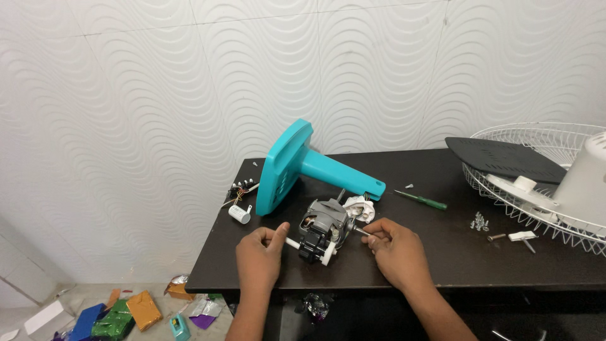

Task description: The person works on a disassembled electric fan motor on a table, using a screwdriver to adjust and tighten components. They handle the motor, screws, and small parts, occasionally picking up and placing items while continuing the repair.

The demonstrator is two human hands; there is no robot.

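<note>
Head view: on the dark desk (442, 252), near its front edge, lies a grey metal fan motor (323, 230), nearer than the turquoise plastic fan stand (297, 167). The left hand (259, 256) is closed on its white shaft; the right hand (394, 249) pinches the thin rear shaft. It looks heavy, rigid; best gripped by the casing.

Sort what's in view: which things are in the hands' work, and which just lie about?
In hand: grey metal fan motor, left hand, right hand.

Lying about: turquoise plastic fan stand, green-handled screwdriver, white wire fan guard, loose metal screws, white cylindrical capacitor.
</note>
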